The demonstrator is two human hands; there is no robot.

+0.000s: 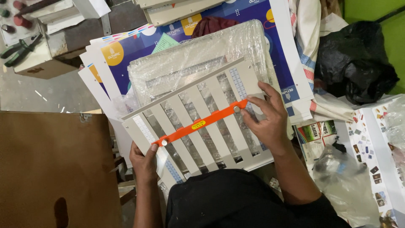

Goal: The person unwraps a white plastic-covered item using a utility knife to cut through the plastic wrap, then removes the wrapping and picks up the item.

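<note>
Already the orange strip (199, 124) lies slantwise across the slats of the pale grey slatted panel (198, 122), which sits at the centre of the frame on your lap and on a bubble-wrapped stack (198, 55) behind it. Your left hand (144, 159), low and left of centre, closes on the panel's lower left edge with the thumb pressing right beside the strip's lower silver stud. Your right hand (265, 120), right of centre, rests flat on the panel with its fingers bent down onto the strip's upper end, next to the other stud. By the look of it the strip is seated on both studs and the work left is only pressing or checking its ends; whether the studs are fully fastened cannot be told. Room is tight: a brown board (55, 169) crowds the lower left, printed blue sheets (126, 46) fan out above, a black plastic bag (354, 59) fills the upper right, and a clear bag (346, 177) lies lower right. Green-handled pliers (19, 48) rest at the upper left, well apart from both hands.
</note>
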